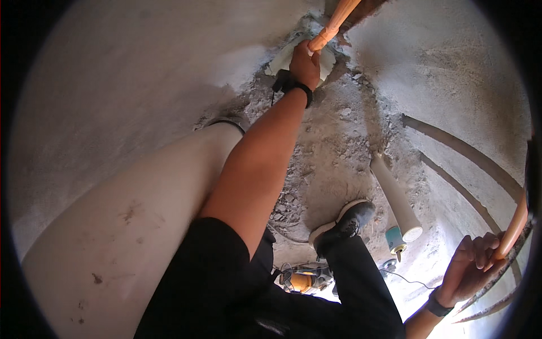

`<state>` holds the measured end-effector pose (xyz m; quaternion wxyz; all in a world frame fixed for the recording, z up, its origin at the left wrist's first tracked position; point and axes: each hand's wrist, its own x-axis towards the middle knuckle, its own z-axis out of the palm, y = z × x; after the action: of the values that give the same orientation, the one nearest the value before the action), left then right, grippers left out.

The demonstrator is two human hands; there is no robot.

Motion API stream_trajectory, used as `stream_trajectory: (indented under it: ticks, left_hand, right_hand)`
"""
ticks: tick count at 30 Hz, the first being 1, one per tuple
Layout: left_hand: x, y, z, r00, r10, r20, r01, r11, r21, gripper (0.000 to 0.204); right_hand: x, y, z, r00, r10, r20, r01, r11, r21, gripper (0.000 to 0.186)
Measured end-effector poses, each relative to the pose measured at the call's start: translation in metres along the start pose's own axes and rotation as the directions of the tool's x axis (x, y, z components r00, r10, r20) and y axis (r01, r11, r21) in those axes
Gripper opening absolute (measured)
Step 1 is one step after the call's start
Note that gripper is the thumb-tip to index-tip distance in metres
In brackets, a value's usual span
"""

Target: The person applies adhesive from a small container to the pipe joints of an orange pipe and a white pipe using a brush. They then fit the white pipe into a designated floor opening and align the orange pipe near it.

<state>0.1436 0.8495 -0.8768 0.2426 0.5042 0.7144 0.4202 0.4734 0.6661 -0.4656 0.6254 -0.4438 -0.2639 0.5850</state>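
High in the head view, my left hand [305, 66] is closed around the lower end of an orange pipe [336, 22]. The rest of that pipe runs up out of the picture. A pale patch [280, 61] of wall or board shows behind this hand, next to broken plaster. At the lower right, my right hand [470, 265] has its fingers curled against the end of an orange pipe [514, 229] beside the wall. Whether both orange lengths are one piece, I cannot tell.
A wide pale pipe [130, 226] slants along the left. A narrower pale pipe [397, 198] rises from the rubble-strewn floor [333, 152]. Near it are a teal can [396, 240], an orange power tool [301, 281] and my shoe [353, 220]. Curved grooves [463, 150] cut the right wall.
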Motion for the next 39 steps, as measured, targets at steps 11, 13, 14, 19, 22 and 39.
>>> stream_trajectory:
  ticks: [11,13,14,19,22,39]
  left_hand:
    - [-0.006,0.006,0.004,0.992,-0.087,-0.087,0.086,0.996,-0.012,0.041]
    - [-0.005,0.003,0.008,0.99,-0.045,-0.13,0.053,0.997,0.061,0.041]
    - [-0.003,0.002,0.009,0.99,-0.043,-0.132,0.051,0.997,0.059,0.041]
    - [0.003,0.019,0.015,0.99,-0.083,-0.114,0.089,0.995,0.045,0.041]
    - [0.006,0.021,0.011,0.991,-0.075,-0.114,0.078,0.997,0.022,0.043]
    - [0.031,-0.028,-0.01,0.988,-0.122,0.09,0.146,0.922,-0.359,0.026]
  right_hand:
    - [-0.013,0.004,-0.001,1.0,0.013,-0.028,-0.012,0.999,0.038,0.048]
    - [-0.015,0.003,-0.004,1.0,0.004,-0.026,-0.004,1.0,0.02,0.05]
    - [-0.013,0.004,-0.002,1.0,0.001,-0.025,-0.001,1.0,0.02,0.05]
    - [0.002,0.004,0.0,0.997,0.01,-0.081,-0.012,1.0,-0.027,0.051]
    - [0.004,-0.003,-0.007,0.999,0.029,-0.026,-0.03,1.0,-0.009,0.052]
    - [0.011,0.006,0.005,0.993,0.108,0.047,-0.108,0.994,-0.002,0.054]
